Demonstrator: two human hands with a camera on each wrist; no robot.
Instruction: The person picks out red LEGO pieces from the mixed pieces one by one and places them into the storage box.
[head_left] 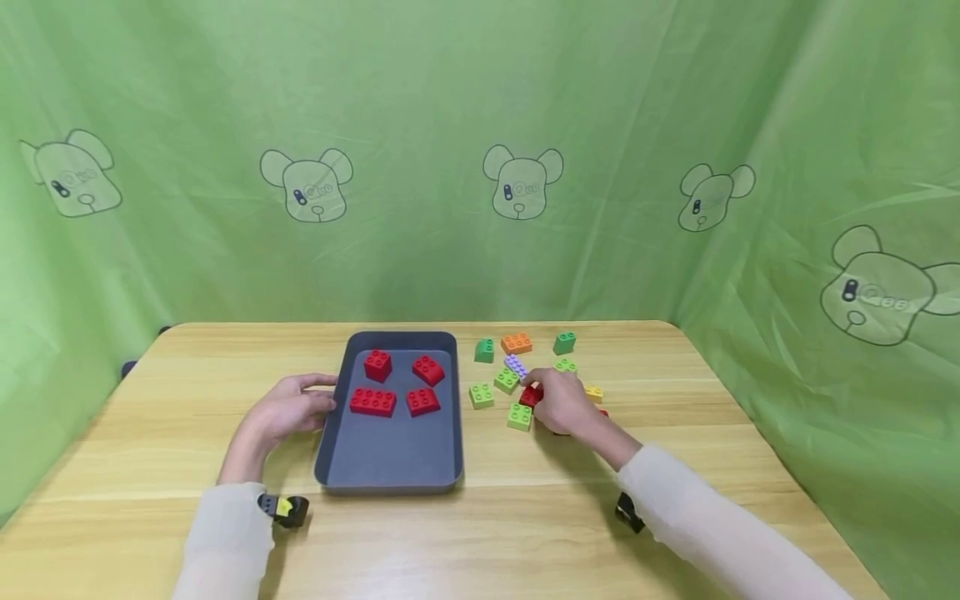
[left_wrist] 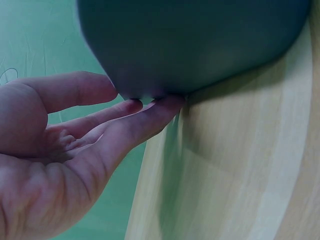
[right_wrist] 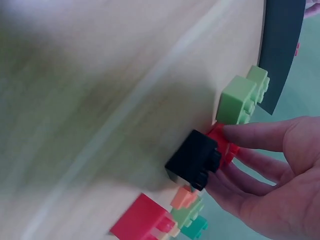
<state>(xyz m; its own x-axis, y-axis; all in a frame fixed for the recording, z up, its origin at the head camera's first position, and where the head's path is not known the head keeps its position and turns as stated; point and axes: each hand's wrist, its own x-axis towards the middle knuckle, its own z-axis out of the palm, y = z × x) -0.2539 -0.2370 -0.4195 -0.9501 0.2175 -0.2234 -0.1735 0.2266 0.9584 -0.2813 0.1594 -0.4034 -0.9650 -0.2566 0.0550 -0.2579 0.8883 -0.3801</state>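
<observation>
On the left, my left hand [head_left: 285, 410] touches the outer left wall of the dark grey tray [head_left: 390, 457]. Its fairly straight fingertips meet the tray wall [left_wrist: 190, 45] in the left wrist view. Inside the tray lie several red building bricks [head_left: 372, 402]. To the right of it, my right hand [head_left: 562, 402] reaches down among loose bricks and pinches a red brick [right_wrist: 218, 134] between thumb and fingers. A black brick [right_wrist: 194, 156] stands right beside those fingers in the right wrist view; the hand mostly hides it from the head camera.
Around the right hand lie light green bricks [head_left: 519, 416], a purple brick [head_left: 515, 365], an orange brick [head_left: 516, 342], dark green bricks [head_left: 565, 342] and a yellow brick [head_left: 593, 393]. Another red brick [right_wrist: 142, 219] is close by. A green curtain [head_left: 420, 250] hangs behind the wooden table [head_left: 390, 550].
</observation>
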